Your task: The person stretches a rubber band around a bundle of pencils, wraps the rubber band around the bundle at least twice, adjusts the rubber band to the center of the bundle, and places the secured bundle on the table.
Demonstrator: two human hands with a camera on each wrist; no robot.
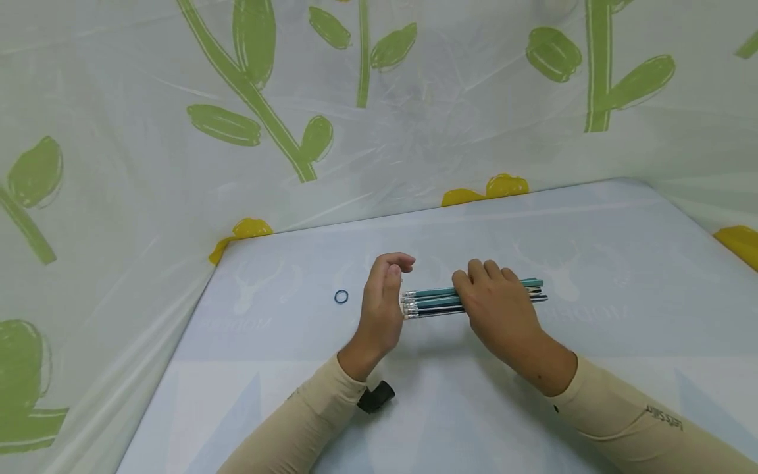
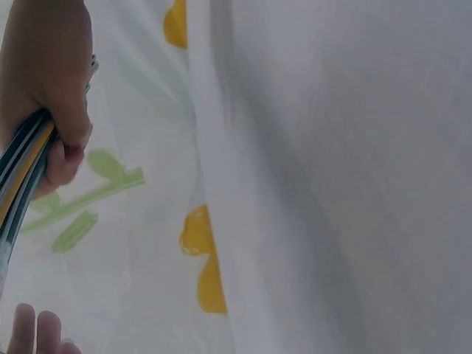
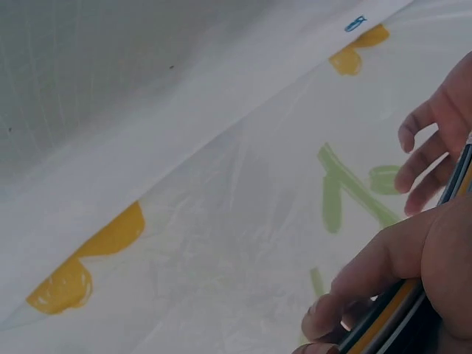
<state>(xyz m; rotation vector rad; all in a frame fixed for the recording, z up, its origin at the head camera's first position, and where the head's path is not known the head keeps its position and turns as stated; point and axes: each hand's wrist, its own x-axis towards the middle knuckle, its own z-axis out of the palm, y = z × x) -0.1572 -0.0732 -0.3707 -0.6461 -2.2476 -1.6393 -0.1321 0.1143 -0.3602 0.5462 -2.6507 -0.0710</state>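
My right hand [image 1: 500, 303] grips a bundle of several pencils [image 1: 435, 302], mostly teal and dark, held sideways above the table. Their eraser ends with silver bands point left, toward my left hand [image 1: 381, 306]. That hand stands upright with its palm facing those ends and its fingers loosely bent, holding nothing. A yellow pencil shows among the dark ones in both wrist views, where the bundle [image 3: 387, 317] runs through the right hand's curled fingers. Left of my left hand, a small blue ring-shaped band [image 1: 341, 297] lies on the table.
The white table [image 1: 284, 336] has faint deer prints and pale blue shapes. Behind it hangs a pale curtain [image 1: 438, 131] with green leaves and yellow flowers, meeting the table's back edge. A black strap piece [image 1: 376, 397] sits at my left wrist.
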